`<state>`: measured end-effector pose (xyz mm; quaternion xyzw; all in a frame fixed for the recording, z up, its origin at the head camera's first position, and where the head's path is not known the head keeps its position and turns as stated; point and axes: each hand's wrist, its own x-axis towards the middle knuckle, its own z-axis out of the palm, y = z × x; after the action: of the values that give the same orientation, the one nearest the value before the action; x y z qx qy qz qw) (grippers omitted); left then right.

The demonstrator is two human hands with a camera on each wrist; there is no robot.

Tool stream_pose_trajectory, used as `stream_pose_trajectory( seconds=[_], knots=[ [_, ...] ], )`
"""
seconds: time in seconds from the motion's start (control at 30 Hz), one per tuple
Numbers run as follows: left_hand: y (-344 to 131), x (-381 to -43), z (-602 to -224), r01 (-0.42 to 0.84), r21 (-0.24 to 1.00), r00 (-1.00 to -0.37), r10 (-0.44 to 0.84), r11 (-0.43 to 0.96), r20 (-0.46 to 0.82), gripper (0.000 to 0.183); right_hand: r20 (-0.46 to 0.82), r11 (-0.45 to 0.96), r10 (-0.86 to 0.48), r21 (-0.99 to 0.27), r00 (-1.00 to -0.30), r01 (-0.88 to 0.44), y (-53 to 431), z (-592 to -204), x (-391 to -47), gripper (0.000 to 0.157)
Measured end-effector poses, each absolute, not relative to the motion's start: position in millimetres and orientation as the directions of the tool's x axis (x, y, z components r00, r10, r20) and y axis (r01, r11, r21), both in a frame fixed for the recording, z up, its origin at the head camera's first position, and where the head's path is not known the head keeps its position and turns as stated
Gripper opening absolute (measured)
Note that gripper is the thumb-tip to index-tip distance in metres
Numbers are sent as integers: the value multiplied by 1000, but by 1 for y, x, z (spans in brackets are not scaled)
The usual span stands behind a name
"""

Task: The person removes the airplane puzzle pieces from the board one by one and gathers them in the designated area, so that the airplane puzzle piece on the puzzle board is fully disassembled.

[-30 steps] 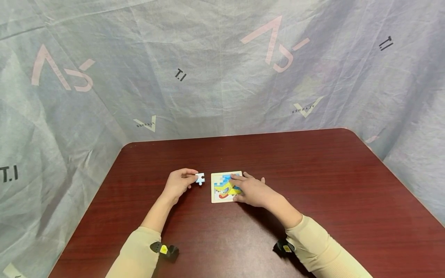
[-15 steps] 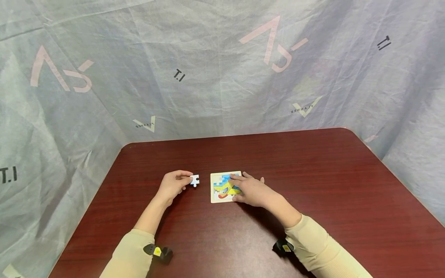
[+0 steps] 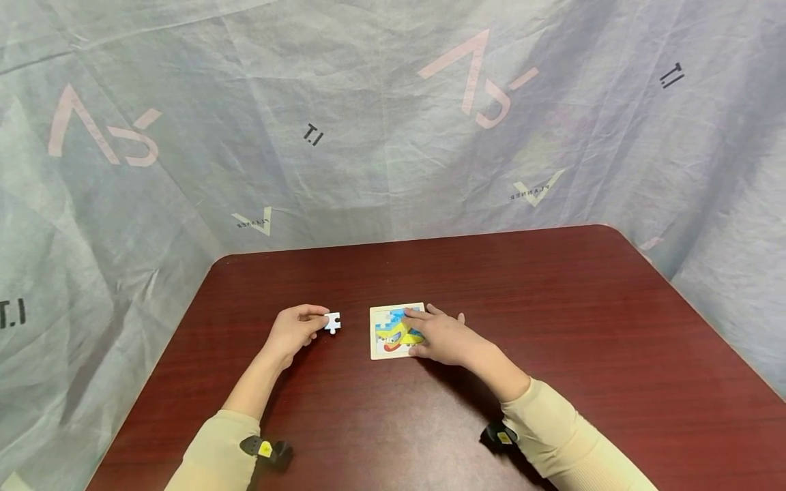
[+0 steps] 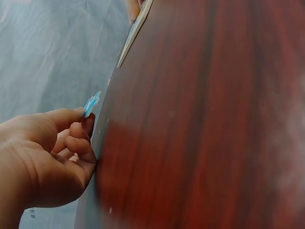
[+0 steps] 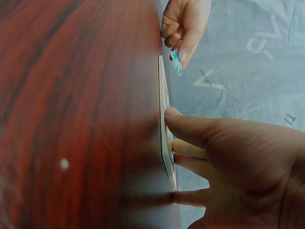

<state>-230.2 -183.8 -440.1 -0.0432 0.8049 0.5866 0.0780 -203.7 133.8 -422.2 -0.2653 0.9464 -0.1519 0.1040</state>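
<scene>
Between thumb and fingertips, my left hand [image 3: 293, 334] pinches a white and light-blue jigsaw piece [image 3: 333, 322], to the left of the puzzle board. The left wrist view shows the piece [image 4: 92, 103] edge-on, raised off the tabletop. My right hand [image 3: 449, 339] rests on the right side of the square wooden puzzle board [image 3: 372, 334], its fingers spread and thumb at the near edge. Printed pieces in yellow, blue and red fill much of the board, with a pale gap at its upper left. The right hand covers the board's right part.
The board lies on a dark red wooden table [image 3: 393, 409]. Grey printed cloth [image 3: 381, 136] hangs behind and along both sides of it. A black wrist device [image 3: 267, 450] sits on the left sleeve and another [image 3: 499, 436] on the right.
My left hand has moved left and slightly nearer with the jigsaw piece, away from the board. The right hand stays in place on the board.
</scene>
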Motion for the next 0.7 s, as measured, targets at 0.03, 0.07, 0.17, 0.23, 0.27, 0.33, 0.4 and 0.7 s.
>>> stream_pose_trajectory(
  seconds=[0.03, 0.07, 0.17, 0.23, 0.27, 0.33, 0.4, 0.7],
  knots=[
    [-185, -230, -440, -162, 936, -984, 22, 311, -177, 25, -117, 813, -535, -343, -837, -471, 134, -422, -204, 60],
    [-187, -230, -441, -161, 935, -984, 23, 315, -177, 25, -117, 812, -535, -343, -837, -471, 134, -422, -203, 60],
    [-191, -229, -440, -158, 935, -984, 27, 318, -176, 25, -116, 813, -533, -343, -838, -470, 134, -422, -203, 60],
    [-193, -228, -439, -152, 935, -985, 33, 321, -172, 26, -114, 815, -531, -343, -840, -468, 133, -422, -204, 60],
    [-195, -228, -439, -151, 935, -985, 34, 321, -171, 26, -114, 815, -530, -344, -840, -467, 133, -422, -204, 60],
    [-198, -227, -439, -151, 935, -985, 33, 321, -171, 26, -115, 815, -530, -343, -840, -467, 133, -422, -204, 61],
    [-200, -226, -439, -154, 934, -985, 30, 322, -172, 26, -118, 816, -529, -342, -840, -466, 132, -422, -204, 61],
    [-208, -225, -438, -147, 931, -985, 30, 334, -167, 27, -126, 827, -517, -331, -847, -455, 133, -422, -203, 61]
  ],
)
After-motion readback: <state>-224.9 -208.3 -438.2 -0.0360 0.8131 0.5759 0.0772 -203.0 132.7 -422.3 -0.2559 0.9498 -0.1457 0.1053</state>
